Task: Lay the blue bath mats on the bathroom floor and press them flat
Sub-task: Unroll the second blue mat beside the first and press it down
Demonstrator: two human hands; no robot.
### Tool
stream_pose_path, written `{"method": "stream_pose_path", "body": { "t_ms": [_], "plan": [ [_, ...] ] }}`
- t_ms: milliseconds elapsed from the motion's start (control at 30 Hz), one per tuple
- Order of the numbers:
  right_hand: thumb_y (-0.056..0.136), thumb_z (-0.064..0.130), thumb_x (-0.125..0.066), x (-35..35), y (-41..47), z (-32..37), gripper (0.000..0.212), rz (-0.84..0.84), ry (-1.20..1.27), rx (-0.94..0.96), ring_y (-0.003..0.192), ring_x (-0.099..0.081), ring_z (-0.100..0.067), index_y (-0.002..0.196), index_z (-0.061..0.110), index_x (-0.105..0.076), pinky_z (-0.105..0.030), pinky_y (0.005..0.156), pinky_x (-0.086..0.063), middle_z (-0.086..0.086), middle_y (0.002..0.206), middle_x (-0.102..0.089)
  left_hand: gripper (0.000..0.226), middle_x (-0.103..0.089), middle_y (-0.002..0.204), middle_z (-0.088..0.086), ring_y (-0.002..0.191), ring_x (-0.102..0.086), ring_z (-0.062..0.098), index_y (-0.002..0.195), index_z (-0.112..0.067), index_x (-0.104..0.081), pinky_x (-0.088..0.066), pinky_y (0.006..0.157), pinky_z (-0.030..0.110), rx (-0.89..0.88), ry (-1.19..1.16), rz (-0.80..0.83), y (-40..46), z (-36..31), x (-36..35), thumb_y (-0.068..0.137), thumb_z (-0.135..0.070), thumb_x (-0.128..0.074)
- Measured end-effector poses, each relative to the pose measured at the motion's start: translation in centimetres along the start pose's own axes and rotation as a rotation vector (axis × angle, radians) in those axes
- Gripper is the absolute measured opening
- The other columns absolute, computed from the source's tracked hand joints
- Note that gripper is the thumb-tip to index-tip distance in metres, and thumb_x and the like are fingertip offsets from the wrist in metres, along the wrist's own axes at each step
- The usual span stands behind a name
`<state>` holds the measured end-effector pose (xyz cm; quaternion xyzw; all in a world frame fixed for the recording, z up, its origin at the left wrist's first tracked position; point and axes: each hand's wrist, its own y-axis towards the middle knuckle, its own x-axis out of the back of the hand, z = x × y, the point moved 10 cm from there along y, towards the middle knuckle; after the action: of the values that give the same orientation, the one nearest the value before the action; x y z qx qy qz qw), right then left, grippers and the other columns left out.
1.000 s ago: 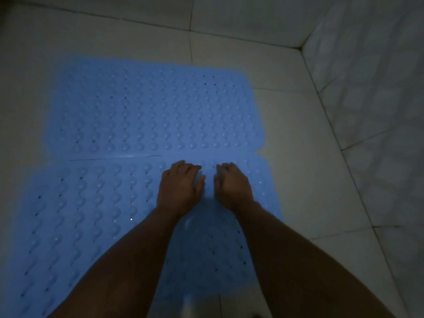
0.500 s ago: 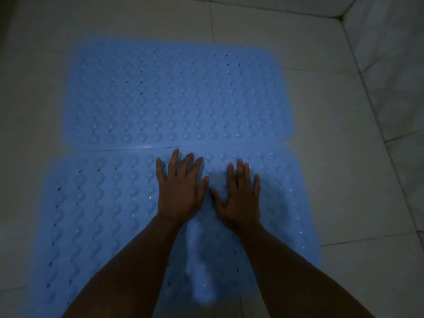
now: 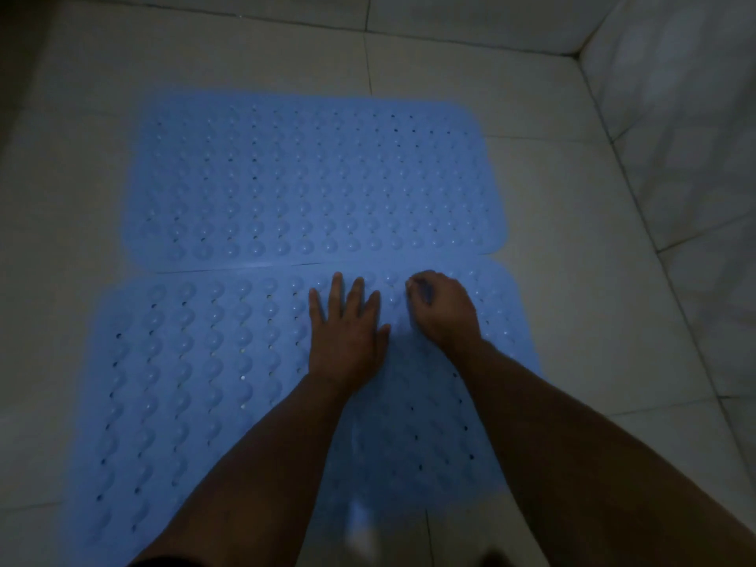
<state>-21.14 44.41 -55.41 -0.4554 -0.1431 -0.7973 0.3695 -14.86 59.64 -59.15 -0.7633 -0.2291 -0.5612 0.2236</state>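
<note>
Peering through dim light, I count two mats [image 3: 311,186]; near mat [image 3: 196,382] cut off below; left hand [image 3: 345,333] spread flat, right hand [image 3: 444,308] curled, grip unclear.

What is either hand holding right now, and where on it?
Left hand lies flat on the near mat, holding nothing. Right hand has curled fingers at the far edge; a grip cannot be told.

Home bathroom: pale tiled floor [image 3: 552,223], tiled wall [image 3: 695,116] at right of frame, blue studded bath mats [image 3: 307,182] at centre.
</note>
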Motion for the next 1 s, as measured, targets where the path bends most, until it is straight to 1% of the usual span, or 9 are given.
{"method": "stream_pose_path", "body": {
  "t_ms": [200,333,467,667,733,833,900,967,1000],
  "plan": [
    [0.1,0.031,-0.058,2.0,2.1,0.1,0.025,-0.002,-0.006,0.048,0.11,-0.062,-0.029,0.106,0.013,-0.074,-0.044,0.095,-0.05,-0.008,0.112,-0.071,0.082,-0.002,0.173,0.013,0.158,0.01,0.041,0.164,-0.02,-0.019,-0.001,0.121,0.071,-0.155,0.041,0.058,-0.1,-4.7,-3.9,0.098,-0.068,-0.02],
    [0.099,0.022,-0.061,2.3,3.5,0.0,0.019,-0.082,0.011,0.107,0.105,-0.064,-0.031,0.102,0.009,-0.075,-0.042,0.094,-0.049,-0.01,0.107,-0.072,0.09,-0.003,0.173,0.013,0.159,0.003,0.04,0.165,-0.018,-0.015,-0.006,0.121,0.072,-0.176,0.032,-0.058,0.0,-5.0,-4.3,0.097,-0.076,-0.027],
    [0.094,0.01,-0.065,1.9,3.7,-0.5,0.012,-0.215,0.014,0.141,0.099,-0.066,-0.036,0.097,0.004,-0.075,-0.039,0.091,-0.049,-0.014,0.102,-0.073,0.091,-0.002,0.173,0.011,0.159,0.002,0.039,0.164,-0.017,-0.017,-0.007,0.12,0.072,-0.176,0.022,-0.058,0.0,-5.1,-4.9,0.096,-0.076,-0.028],
    [0.095,0.016,-0.065,2.8,4.3,-1.1,0.013,-0.278,0.106,0.083,0.1,-0.066,-0.03,0.096,0.008,-0.075,-0.03,0.086,-0.048,-0.01,0.101,-0.073,0.099,0.001,0.174,0.01,0.159,0.004,0.04,0.165,-0.02,-0.016,-0.003,0.121,0.072,-0.179,0.014,-0.011,0.2,-4.7,-5.3,0.09,-0.085,-0.025],
    [0.096,0.02,-0.065,3.1,4.6,-0.9,0.014,-0.221,0.129,0.06,0.102,-0.066,-0.026,0.098,0.011,-0.075,-0.029,0.088,-0.048,-0.009,0.103,-0.072,0.104,0.005,0.173,0.01,0.159,0.009,0.039,0.165,-0.022,-0.01,0.002,0.121,0.072,-0.163,0.017,0.065,0.0,-4.6,-5.5,0.086,-0.089,-0.024],
    [0.097,0.026,-0.064,1.9,4.9,-0.8,0.019,0.028,0.08,-0.03,0.106,-0.067,-0.024,0.101,0.012,-0.075,-0.037,0.095,-0.053,-0.008,0.107,-0.074,0.106,0.017,0.172,0.008,0.157,0.018,0.036,0.165,-0.026,-0.003,0.009,0.121,0.068,-0.162,0.003,0.276,0.5,-4.8,-5.5,0.084,-0.089,-0.032],
    [0.096,0.027,-0.065,1.5,4.6,-0.2,0.02,0.122,0.029,-0.063,0.106,-0.068,-0.026,0.1,0.012,-0.077,-0.035,0.093,-0.052,-0.008,0.107,-0.076,0.091,0.003,0.173,0.009,0.16,0.005,0.033,0.163,-0.029,-0.02,-0.004,0.125,0.06,-0.208,-0.038,0.402,1.6,-4.5,-3.7,0.09,-0.079,-0.042],
    [0.095,0.028,-0.065,1.1,3.4,1.5,0.019,0.134,0.002,-0.068,0.106,-0.069,-0.028,0.099,0.013,-0.077,-0.031,0.09,-0.049,-0.009,0.106,-0.076,0.063,-0.033,0.164,0.008,0.155,-0.023,0.032,0.15,-0.026,-0.046,-0.029,0.118,0.047,-0.242,-0.073,0.322,2.0,-2.7,0.2,0.097,-0.06,-0.049],
    [0.096,0.029,-0.064,0.8,2.7,2.2,0.02,0.126,-0.002,-0.073,0.107,-0.068,-0.029,0.1,0.014,-0.077,-0.032,0.092,-0.05,-0.01,0.108,-0.076,0.053,-0.045,0.157,0.005,0.152,-0.03,0.031,0.144,-0.025,-0.053,-0.032,0.115,0.043,-0.213,-0.09,0.241,2.1,-1.3,2.0,0.098,-0.051,-0.051]
  ]
}}
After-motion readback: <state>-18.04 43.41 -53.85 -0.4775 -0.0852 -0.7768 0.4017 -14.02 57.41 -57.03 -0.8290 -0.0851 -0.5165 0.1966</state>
